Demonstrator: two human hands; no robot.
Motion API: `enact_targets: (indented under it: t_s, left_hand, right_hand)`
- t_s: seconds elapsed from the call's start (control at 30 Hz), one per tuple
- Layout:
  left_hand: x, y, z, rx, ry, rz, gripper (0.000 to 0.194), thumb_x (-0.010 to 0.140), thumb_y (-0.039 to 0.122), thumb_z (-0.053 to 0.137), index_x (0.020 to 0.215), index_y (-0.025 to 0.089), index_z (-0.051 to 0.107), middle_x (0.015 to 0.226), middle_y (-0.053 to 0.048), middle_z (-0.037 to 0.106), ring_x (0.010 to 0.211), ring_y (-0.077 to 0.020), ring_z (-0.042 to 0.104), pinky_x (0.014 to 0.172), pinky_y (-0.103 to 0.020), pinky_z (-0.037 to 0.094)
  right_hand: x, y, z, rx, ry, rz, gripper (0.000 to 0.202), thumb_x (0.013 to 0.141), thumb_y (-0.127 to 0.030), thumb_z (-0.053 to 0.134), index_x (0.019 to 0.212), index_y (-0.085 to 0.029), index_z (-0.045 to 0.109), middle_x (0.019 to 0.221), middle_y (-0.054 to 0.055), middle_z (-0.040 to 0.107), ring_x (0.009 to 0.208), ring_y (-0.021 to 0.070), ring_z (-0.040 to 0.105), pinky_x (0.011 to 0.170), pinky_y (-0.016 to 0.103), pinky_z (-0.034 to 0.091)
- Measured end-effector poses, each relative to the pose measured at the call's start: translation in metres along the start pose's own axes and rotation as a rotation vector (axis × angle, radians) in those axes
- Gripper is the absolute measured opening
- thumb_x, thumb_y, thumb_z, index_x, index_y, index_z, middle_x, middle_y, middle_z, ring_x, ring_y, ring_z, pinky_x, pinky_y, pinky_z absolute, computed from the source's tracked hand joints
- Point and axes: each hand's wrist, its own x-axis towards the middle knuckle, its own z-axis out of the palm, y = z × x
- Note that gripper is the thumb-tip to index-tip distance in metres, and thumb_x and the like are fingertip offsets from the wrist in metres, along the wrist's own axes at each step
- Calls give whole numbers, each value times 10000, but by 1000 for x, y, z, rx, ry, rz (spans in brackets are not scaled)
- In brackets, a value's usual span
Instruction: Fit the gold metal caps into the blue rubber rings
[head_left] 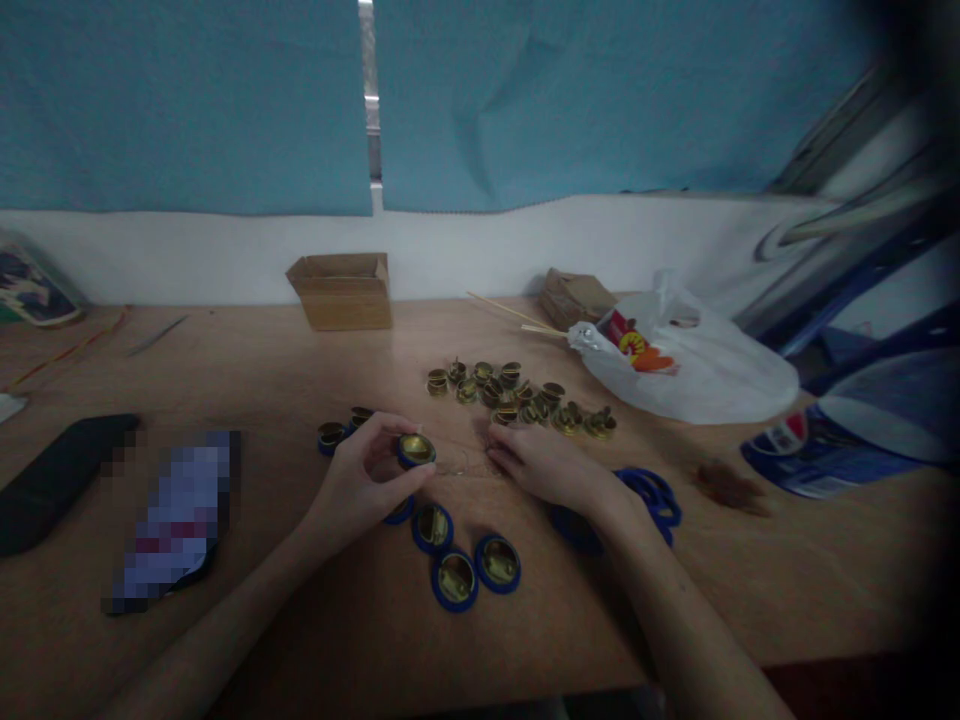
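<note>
My left hand (371, 478) holds a brass disc with a blue ring (416, 449) between thumb and fingers, above the wooden table (337, 640). My right hand (536, 460) is at the near edge of a cluster of brass pieces (491, 391); its fingers are bent down and whatever they may grip is hidden. Several brass pieces in blue rings (454, 578) lie nearer to me, and others (331, 437) sit behind my left hand. Loose blue rings (652, 500) lie beside my right forearm, partly covered by it.
An open cardboard box (346, 292) and a smaller box (576, 296) stand at the back. A white plastic bag (720, 360) and a blue tub (847, 440) are on the right. A dark case (64, 480) and a blurred-out phone-like object (176, 520) lie left.
</note>
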Motion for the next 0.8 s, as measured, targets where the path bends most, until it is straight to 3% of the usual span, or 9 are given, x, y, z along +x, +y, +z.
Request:
enact_targets:
  t_s: [0.33, 0.8]
  left_hand:
    - [-2, 1, 0, 18, -1, 2, 308, 738, 213, 741, 978, 199, 548, 1084, -74, 664, 953, -195, 669, 782, -304, 551]
    - [-1, -2, -1, 57, 0, 14, 317, 742, 249, 741, 988, 197, 548, 1069, -77, 665, 953, -202, 672, 819, -339, 550]
  right_hand:
    - [1, -7, -3, -49, -42, 25, 185, 959, -250, 428, 923, -171, 591, 874, 102, 678, 783, 205, 639, 635, 273, 379]
    - [0, -6, 0, -2, 23, -15, 309, 994, -289, 362, 917, -176, 639, 840, 87, 687, 769, 208, 644, 680, 297, 412]
